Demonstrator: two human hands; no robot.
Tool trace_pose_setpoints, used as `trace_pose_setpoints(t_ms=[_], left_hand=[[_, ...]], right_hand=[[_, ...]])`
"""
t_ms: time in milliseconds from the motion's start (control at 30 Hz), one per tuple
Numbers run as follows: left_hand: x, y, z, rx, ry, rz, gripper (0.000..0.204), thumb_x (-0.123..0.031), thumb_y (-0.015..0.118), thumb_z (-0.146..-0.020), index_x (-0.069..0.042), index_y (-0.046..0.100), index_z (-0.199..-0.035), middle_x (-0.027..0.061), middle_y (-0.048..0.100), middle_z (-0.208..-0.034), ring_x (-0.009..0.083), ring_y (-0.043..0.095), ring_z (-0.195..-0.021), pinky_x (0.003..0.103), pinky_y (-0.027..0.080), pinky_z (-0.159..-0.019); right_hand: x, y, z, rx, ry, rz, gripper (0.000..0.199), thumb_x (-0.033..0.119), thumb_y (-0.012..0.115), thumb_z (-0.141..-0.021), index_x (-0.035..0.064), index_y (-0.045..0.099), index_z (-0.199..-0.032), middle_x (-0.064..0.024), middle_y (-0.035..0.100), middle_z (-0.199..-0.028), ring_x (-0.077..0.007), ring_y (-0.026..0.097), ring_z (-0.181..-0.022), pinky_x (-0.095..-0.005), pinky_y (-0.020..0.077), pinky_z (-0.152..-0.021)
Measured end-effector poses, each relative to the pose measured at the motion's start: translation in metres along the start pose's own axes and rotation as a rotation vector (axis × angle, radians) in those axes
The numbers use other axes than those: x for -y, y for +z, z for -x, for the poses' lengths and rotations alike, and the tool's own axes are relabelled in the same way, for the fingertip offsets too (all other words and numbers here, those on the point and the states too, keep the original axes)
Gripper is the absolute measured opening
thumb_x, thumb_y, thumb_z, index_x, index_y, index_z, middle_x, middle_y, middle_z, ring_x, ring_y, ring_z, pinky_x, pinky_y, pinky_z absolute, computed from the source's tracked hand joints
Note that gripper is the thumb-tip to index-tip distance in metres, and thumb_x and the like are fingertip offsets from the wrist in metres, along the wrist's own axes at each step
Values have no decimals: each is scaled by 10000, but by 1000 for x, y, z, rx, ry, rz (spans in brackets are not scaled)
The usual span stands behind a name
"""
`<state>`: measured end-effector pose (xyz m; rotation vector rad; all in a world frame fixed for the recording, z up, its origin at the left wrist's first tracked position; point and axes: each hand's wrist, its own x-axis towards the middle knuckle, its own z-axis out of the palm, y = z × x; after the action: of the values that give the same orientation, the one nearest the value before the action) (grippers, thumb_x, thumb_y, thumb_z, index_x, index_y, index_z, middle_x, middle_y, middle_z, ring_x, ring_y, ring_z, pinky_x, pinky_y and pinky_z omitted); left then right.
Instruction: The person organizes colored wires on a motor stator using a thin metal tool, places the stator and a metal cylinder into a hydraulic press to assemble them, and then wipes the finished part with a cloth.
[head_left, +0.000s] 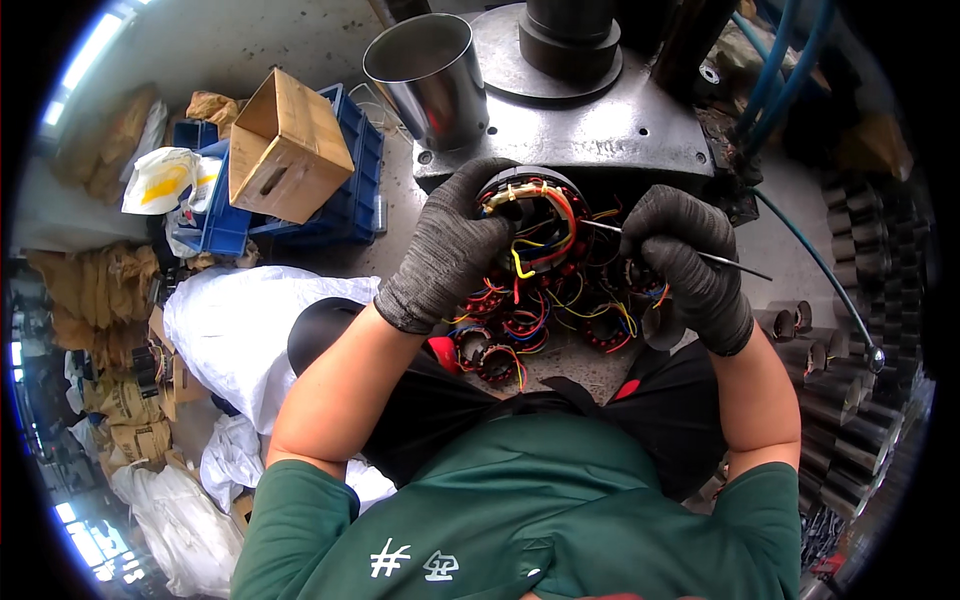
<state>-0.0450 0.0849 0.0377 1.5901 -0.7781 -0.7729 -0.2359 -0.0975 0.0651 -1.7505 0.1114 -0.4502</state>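
Shirt (560,470) bears white lettering (388,558); left hand (448,245) grips wired ring (571,222), right hand (692,258) clasps thin rod (738,266).

Dark green short-sleeved shirt (560,475), white markings (390,558), black trousers (665,425), hands (450,240) in grey knitted gloves (712,300)

Bucket (428,90): I saw glossy, smooth metal.
Carton (310,150): looked matt cardboard.
Gloves (440,255): appeared matt, knitted cloth.
Stator wires (571,222): looked plastic-coated.

Stator (570,232) in left hand (450,245), rod (737,267) in right hand (690,262), bucket (435,98) on plate (595,130) beyond.
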Motion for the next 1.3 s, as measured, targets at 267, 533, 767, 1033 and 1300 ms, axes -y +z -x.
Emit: trace_pose_setpoints(t_ms=[267,533,767,1033,1300], left_hand=[[6,2,0,18,51,57,418,-16,657,-906,-6,583,-1317,102,720,-1080,141,702,-866,276,612,-682],[-10,2,-1,22,-197,175,487,50,599,-831,20,584,-1317,140,706,-1097,170,706,-919,311,627,-805],[3,-3,-4,19,-155,380,490,43,627,-827,32,581,-1315,126,696,-1135,191,696,-982,314,597,-850],[7,1,-1,-59,31,190,501,28,681,-854,31,546,-1336,120,694,-1147,162,671,-1029,303,574,-905],[4,5,2,-80,76,95,496,63,661,-864,3,553,-1344,130,687,-1163,170,662,-1074,310,558,-940]], right_hand=[[-5,5,0,14,-44,116,133,98,602,-882,5,673,-944,-109,655,-814,-220,657,-752,-346,536,-713],[-16,24,-5,-10,-486,643,213,-21,663,-818,46,663,-1020,-126,639,-864,-318,651,-735,-406,543,-650],[-18,10,-4,-309,-589,631,202,-35,640,-837,55,672,-1015,-119,677,-917,-283,670,-774,-357,564,-704],[-12,14,0,-102,-407,359,152,-12,632,-795,56,663,-927,-111,640,-803,-285,659,-702,-378,540,-648],[-12,21,-3,-89,-495,538,169,12,645,-797,46,664,-961,-136,631,-807,-323,642,-700,-407,529,-629]])
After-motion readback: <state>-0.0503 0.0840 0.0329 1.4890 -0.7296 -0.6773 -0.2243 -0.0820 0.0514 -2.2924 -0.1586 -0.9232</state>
